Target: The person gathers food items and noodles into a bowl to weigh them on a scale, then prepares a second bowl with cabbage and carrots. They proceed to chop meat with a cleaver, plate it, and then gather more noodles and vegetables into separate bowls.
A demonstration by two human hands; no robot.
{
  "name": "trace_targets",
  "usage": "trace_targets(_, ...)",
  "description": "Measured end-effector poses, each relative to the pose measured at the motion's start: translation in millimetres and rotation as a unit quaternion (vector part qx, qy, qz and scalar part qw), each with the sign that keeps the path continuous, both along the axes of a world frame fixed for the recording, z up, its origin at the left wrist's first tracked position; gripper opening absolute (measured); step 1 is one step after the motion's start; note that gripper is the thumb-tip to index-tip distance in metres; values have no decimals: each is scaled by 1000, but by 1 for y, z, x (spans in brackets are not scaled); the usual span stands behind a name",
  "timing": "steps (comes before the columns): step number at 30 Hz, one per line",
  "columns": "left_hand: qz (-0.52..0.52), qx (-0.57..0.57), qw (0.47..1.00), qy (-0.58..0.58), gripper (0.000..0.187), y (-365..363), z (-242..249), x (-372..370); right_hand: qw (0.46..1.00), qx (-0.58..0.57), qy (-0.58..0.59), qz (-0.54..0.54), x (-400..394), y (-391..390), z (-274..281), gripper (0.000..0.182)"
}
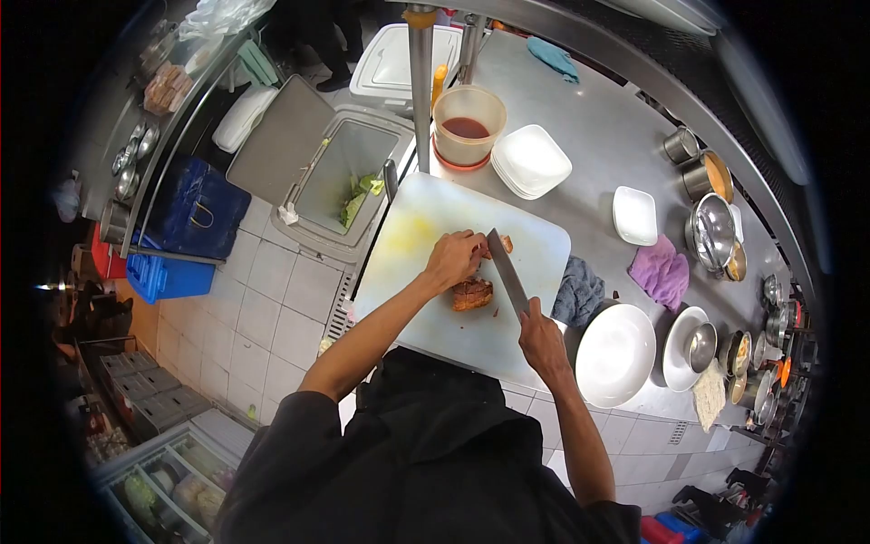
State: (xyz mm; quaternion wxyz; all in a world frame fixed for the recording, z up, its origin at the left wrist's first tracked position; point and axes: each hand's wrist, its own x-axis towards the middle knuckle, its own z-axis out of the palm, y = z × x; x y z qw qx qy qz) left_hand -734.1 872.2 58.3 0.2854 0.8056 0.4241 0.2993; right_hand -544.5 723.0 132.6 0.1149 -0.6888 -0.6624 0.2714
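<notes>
A white cutting board with yellow stains lies before me on the steel counter. My right hand is closed around the handle of a long, broad-bladed knife, whose blade points away from me across the board. My left hand has its fingers curled on browned cooked meat, close to the blade's far end; the fingers partly hide that meat. Just below them rests a chunk of browned meat, with small crumbs around it. Past the knife tip a small meat piece shows.
Left of the board stands an open grey bin with green leaves inside. Beyond it are a tub of reddish liquid and stacked white dishes. To the right lie a grey cloth, a purple cloth and a large white plate.
</notes>
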Motion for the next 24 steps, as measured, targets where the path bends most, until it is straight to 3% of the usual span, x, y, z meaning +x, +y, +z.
trace_targets(14, -9, 22, 1000, 9, 5, 3, -2, 1, 999, -14, -31, 4, -1, 3, -18, 13)
trace_targets(16, 7, -22, 996, 91, 6, 11, 33, 2, 999, -14, -42, 5, 2, 6, -20, 13)
trace_targets(18, 113, 73, 990, -34, 8, 19, 107, 26, 999, -36, -39, -4, 1, 4, -22, 17)
trace_targets(19, 109, 67, 991, -34, 8, 23, 126, 44, 998, -42, -39, -8, 0, -2, -23, 17)
trace_targets(21, -22, 184, 957, -224, 10, 42, 150, 73, 999, -5, -43, 7, 0, 1, -24, 12)
trace_targets(22, -17, 180, 957, -225, 10, 40, 118, 77, 999, -9, -45, 11, -1, -5, -30, 12)
trace_targets(23, -71, 164, 976, -122, 11, 40, 61, 83, 998, 31, -58, 20, -2, -9, -40, 13)
trace_targets(24, -118, 149, 982, -20, 13, 46, 35, 89, 994, 77, -75, 35, 3, -5, -42, 14)
